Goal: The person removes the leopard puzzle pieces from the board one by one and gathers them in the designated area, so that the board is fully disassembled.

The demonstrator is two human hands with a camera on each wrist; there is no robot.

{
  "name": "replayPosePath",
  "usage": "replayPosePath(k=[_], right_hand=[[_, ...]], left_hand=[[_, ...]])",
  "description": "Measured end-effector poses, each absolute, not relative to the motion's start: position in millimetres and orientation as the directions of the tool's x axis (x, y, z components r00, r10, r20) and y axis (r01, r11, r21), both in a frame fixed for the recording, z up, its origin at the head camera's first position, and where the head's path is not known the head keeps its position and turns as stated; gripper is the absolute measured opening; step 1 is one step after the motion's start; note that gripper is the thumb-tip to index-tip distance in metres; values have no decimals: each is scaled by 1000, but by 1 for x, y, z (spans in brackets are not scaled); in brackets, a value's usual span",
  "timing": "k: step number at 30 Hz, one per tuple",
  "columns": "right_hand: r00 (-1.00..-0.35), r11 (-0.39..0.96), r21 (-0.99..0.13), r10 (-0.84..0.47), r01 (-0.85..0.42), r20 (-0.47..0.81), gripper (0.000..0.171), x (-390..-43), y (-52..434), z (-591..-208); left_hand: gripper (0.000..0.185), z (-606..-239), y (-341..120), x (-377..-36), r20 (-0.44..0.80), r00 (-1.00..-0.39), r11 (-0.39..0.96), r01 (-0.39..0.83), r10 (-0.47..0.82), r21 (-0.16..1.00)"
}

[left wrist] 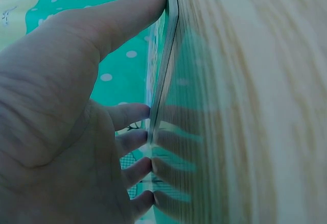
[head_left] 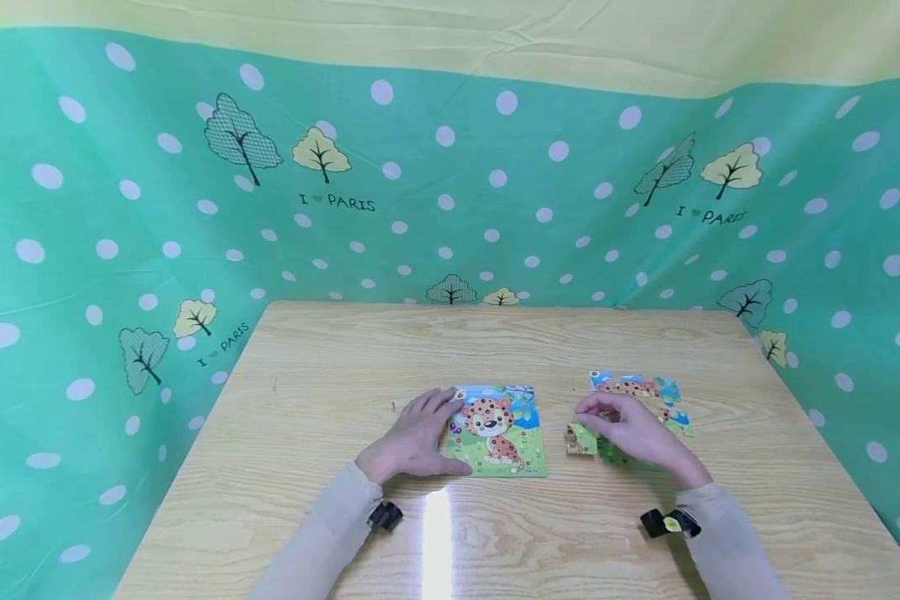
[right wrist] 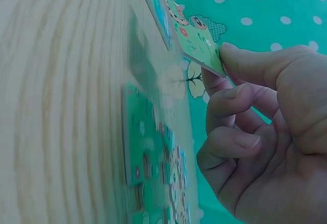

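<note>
A leopard picture puzzle board (head_left: 504,433) lies flat at the middle of the wooden table (head_left: 330,383). My left hand (head_left: 418,435) rests on the board's left edge, fingers straight; in the left wrist view the thumb (left wrist: 122,15) and fingertips (left wrist: 134,114) press against the thin board edge (left wrist: 164,76). My right hand (head_left: 621,425) is to the right of the board, among loose puzzle pieces (head_left: 633,387). It pinches a green puzzle piece (right wrist: 198,46) between thumb and fingers, tilted just off the table.
More loose pieces lie under and around the right hand (right wrist: 153,173), one small piece (head_left: 581,439) just right of the board. A green dotted cloth (head_left: 450,183) walls the table at the back and both sides. Bare wood shows in front and at the far side.
</note>
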State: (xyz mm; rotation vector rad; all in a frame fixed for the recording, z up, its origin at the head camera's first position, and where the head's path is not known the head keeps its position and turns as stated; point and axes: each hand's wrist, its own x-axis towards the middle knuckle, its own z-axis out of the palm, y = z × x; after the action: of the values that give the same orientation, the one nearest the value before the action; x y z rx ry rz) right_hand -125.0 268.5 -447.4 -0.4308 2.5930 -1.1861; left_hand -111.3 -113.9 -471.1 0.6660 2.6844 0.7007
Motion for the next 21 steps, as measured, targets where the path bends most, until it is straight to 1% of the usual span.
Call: replayPosePath(k=[7,21], right_hand=[[-937,642,-753,-332,-142,-107,19,-122,277,-450],[-954,651,-749,-285,-122,-92,25,-117,296,-448]], left_hand=[[112,-473,-115,-111,-154,-851,778,365,501,511],[112,-474,-115,-112,-162,-853,785,361,497,504]])
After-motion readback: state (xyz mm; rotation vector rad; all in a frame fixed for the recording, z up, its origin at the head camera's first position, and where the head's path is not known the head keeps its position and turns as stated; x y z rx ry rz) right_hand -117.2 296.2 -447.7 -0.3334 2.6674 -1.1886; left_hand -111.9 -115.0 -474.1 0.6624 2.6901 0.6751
